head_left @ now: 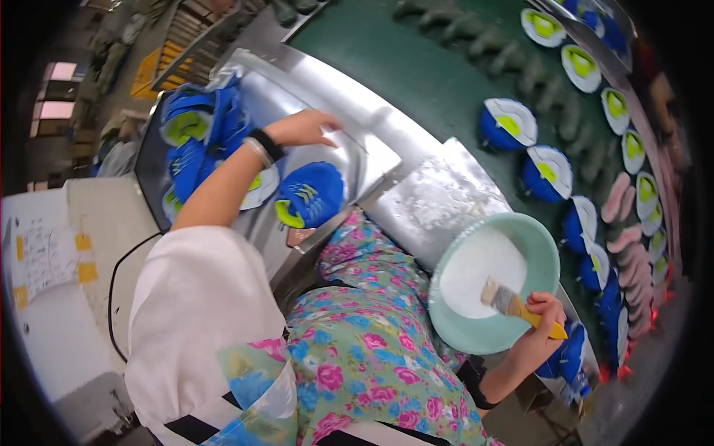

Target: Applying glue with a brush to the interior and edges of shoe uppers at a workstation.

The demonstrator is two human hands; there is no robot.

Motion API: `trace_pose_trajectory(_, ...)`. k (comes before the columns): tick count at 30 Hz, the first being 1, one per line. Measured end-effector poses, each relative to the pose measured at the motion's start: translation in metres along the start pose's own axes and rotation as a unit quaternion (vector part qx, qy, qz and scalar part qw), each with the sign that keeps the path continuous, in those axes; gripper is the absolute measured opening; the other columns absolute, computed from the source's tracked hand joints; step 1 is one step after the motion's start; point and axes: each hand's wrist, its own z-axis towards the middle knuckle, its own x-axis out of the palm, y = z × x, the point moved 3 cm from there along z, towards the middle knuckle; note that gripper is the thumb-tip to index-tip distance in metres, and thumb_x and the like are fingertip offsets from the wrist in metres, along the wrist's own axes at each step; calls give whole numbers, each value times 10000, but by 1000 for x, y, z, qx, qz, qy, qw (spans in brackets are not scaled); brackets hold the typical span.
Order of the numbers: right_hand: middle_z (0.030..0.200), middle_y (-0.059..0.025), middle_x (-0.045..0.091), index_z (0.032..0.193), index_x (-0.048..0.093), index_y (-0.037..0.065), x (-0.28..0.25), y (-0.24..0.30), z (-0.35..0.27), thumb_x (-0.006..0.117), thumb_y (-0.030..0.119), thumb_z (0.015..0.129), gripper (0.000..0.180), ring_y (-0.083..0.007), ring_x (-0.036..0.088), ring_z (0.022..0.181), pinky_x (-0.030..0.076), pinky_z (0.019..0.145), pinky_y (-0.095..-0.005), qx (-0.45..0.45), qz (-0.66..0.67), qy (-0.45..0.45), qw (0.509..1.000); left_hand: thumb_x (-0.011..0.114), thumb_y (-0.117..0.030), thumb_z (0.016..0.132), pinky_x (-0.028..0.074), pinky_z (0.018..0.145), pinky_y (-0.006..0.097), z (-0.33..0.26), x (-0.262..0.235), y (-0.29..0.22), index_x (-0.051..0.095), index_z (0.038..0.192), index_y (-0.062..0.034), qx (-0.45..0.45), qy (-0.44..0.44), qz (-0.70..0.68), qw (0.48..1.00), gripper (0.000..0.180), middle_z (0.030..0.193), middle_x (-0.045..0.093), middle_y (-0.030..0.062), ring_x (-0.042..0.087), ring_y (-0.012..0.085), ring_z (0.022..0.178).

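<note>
My right hand (547,316) grips a yellow-handled brush (513,303), whose bristles rest over the white glue in a pale green bowl (547,245). My left hand (301,128) reaches out across a shiny metal tray (357,160), fingers lying on its surface, a black band on the wrist. A blue shoe with a yellow-green tongue (311,195) lies just below that forearm. A pile of blue shoes (195,137) sits at the tray's left end.
A green conveyor belt (416,67) curves past on the right, carrying blue shoe uppers with white soles (507,123) and pink soles (616,197). A metal plate smeared white (435,201) lies beside the bowl. A white table with papers (44,256) stands at left.
</note>
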Motion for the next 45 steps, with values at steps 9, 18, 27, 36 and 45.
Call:
trace_pose_trajectory(9,803,-114,620,729,495,7,50,-4,-11,450,246,1015,376,-94,497,587,386,514,-216,59,76,138,986,832,-342,702,543,539,328,-128,141,92,305,1404,-39,-255,-120,-350,893,928,1100,608,176,643,226,796)
trace_pose_trajectory(18,745,-82,625,763,582,13,56,9,-29,458,251,1010,365,-46,452,487,332,428,-190,40,31,132,990,568,-2,750,497,870,433,-131,142,41,571,1286,-250,-86,-211,161,960,590,1120,608,117,571,363,986)
trace_pose_trajectory(27,1044,-138,669,976,678,19,88,72,-40,805,150,722,313,-304,615,983,487,859,-372,-259,-91,116,954,528,-41,940,480,916,281,-95,65,-179,487,1315,-10,180,-53,-583,790,378,1189,606,60,595,126,1033)
trace_pose_trajectory(36,870,-155,646,999,661,48,69,52,-64,739,229,816,269,-315,630,763,485,676,-368,-133,-42,374,917,662,-102,872,361,1033,307,-125,101,-223,-32,1527,-124,218,131,-389,886,954,1444,328,91,390,155,1262)
trace_pose_trajectory(45,833,-166,652,1066,630,95,70,42,-76,643,346,879,313,-366,630,774,486,673,-418,-141,-119,508,841,545,-21,857,168,1144,336,-143,123,-211,-12,1519,-46,261,55,-448,853,866,1547,170,128,206,209,1413)
